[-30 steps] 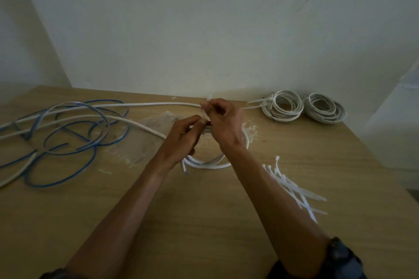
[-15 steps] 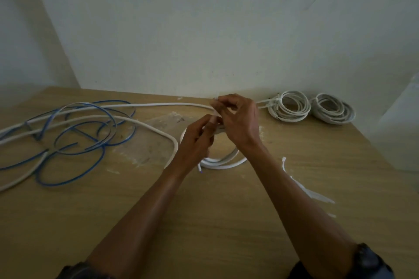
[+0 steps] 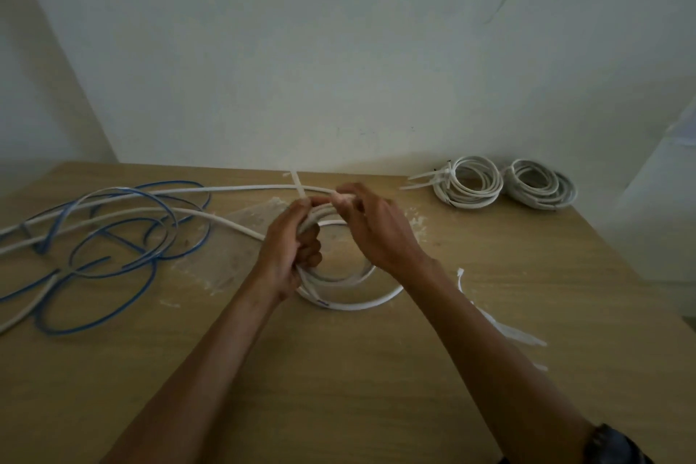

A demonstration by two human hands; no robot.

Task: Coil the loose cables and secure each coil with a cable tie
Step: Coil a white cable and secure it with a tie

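Whereas a second ago both hands meet fingertip to fingertip at the far rim of the coil, the left hand now curls right round the far-left turns and bunches them; the right hand pinches a pale bit just beside the left thumb, seemingly the head end of the cable tie; the tie's tail, only a short stub before, now stands out long beyond the left hand; I judge the tie is round the bundle and threaded, so only the pulling tight remains for this coil; the tail's long axis runs away from the person, its tip pointing toward the wall and leaning slightly left; the coil sits mid-bench, ring face up, near edge on the bench, far edge raised in the hands; two finished coils lie at the far right, spare ties beside the right forearm, and the blue cable and white cable are loose at the left, not yet coiled.
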